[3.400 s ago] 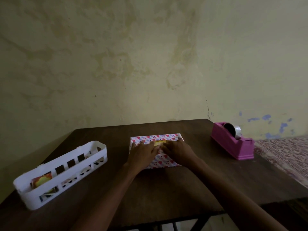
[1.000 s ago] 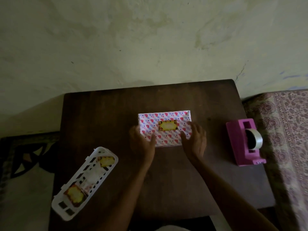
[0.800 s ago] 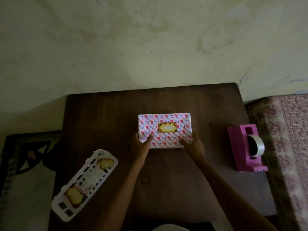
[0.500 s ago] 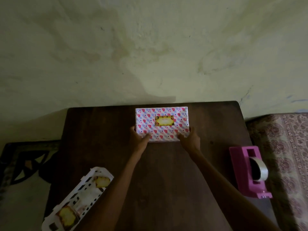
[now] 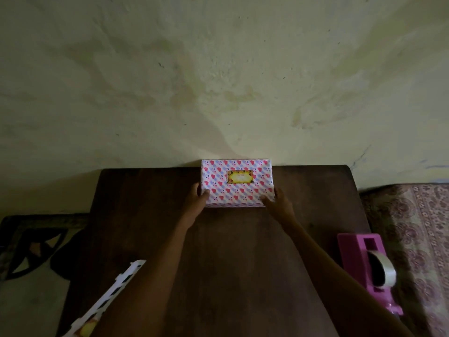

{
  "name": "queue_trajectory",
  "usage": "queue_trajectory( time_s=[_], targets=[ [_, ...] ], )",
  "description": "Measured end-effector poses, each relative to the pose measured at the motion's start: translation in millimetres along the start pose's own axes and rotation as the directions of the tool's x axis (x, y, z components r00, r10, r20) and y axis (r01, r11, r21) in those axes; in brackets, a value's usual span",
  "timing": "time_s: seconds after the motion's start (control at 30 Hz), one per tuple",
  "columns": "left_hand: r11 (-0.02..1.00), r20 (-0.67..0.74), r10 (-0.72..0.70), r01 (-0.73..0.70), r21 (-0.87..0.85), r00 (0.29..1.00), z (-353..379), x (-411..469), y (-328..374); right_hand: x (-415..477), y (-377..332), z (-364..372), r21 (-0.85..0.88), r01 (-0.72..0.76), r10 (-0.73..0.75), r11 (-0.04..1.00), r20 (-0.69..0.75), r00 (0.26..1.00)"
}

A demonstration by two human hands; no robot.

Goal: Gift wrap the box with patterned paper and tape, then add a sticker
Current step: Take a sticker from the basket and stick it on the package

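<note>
Both arms outstretched, left hand (image 5: 195, 199) and right hand (image 5: 278, 203) apart, fingers (image 5: 279, 192) in a pinching grip.

Wrapped box (image 5: 237, 182) bearing sticker (image 5: 240, 176), at the surface's (image 5: 230, 251) far edge, left hand (image 5: 196, 201) and right hand (image 5: 279, 203) gripping its near corners

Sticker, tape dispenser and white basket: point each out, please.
sticker (image 5: 240, 176), head view, its yellow centre.
tape dispenser (image 5: 351, 256), head view, pink body left of the roll.
white basket (image 5: 128, 272), head view, its slotted side wall.

Heart-patterned wrapped box (image 5: 237, 188), flat at table's far edge, yellow sticker (image 5: 240, 177) on top.
</note>
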State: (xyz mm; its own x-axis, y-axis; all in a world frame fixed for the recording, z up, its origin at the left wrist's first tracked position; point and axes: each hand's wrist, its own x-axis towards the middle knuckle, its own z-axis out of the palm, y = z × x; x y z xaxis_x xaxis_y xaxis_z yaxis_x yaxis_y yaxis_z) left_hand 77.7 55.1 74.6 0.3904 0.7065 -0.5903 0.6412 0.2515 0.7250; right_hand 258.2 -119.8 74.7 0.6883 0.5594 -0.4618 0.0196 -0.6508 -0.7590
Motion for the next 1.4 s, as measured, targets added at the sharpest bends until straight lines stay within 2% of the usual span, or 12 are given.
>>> queue_trajectory(
  time_s=[0.13, 0.17, 0.3, 0.47, 0.6, 0.77, 0.83, 0.9, 0.97, 1.03, 1.13, 1.4],
  targets=[
    [0.996, -0.201, 0.067, -0.078, -0.046, 0.977, -11, -14, -3, -31, -18, 10, -0.078, 0.001, -0.024, 0.997, -0.287, 0.958],
    [0.991, -0.236, 0.078, -0.100, -0.086, 0.969, -17, -24, -9, -45, -23, 17, -0.067, 0.027, -0.045, 0.997, -0.292, 0.955],
    [0.967, -0.257, 0.220, -0.245, -0.069, 0.941, -45, -64, -49, -85, -47, 56, -0.080, 0.177, -0.181, 0.981, -0.049, 0.982],
    [0.957, -0.429, 0.275, -0.200, 0.212, 0.860, -111, -133, -125, -134, -61, 133, -0.197, 0.306, -0.251, 0.932, 0.260, 0.933],
    [0.931, -0.617, 0.263, -0.028, 0.363, 0.742, -171, -171, -174, -158, -62, 188, -0.300, 0.456, -0.272, 0.838, 0.495, 0.826],
    [0.792, -0.576, -0.125, 0.431, 0.432, 0.808, -222, -210, -247, -177, -57, 240, -0.518, 0.491, -0.153, 0.701, 0.563, 0.812],
    [0.766, -0.488, -0.339, 0.537, 0.353, 0.805, -228, -217, -257, -174, -55, 248, -0.527, 0.433, -0.128, 0.731, 0.518, 0.846],
    [0.840, -0.388, -0.422, 0.515, 0.172, 0.819, -233, -216, -254, -171, -58, 251, -0.531, 0.421, -0.129, 0.736, 0.501, 0.856],
    [0.914, -0.380, -0.383, 0.404, -0.026, 0.842, -231, -212, -244, -165, -66, 246, -0.533, 0.425, -0.155, 0.731, 0.477, 0.865],
    [0.954, -0.461, -0.294, 0.284, -0.092, 0.838, -228, -202, -230, -153, -73, 237, -0.531, 0.409, -0.177, 0.742, 0.433, 0.884],
    [0.954, -0.520, -0.274, 0.161, -0.252, 0.809, -227, -179, -204, -128, -82, 226, -0.484, 0.309, -0.142, 0.819, 0.350, 0.926],
    [0.838, -0.283, -0.259, 0.070, -0.541, 0.923, -236, -84, -130, -64, -113, 215, -0.357, 0.086, -0.028, 0.930, 0.163, 0.986]
  ],
)
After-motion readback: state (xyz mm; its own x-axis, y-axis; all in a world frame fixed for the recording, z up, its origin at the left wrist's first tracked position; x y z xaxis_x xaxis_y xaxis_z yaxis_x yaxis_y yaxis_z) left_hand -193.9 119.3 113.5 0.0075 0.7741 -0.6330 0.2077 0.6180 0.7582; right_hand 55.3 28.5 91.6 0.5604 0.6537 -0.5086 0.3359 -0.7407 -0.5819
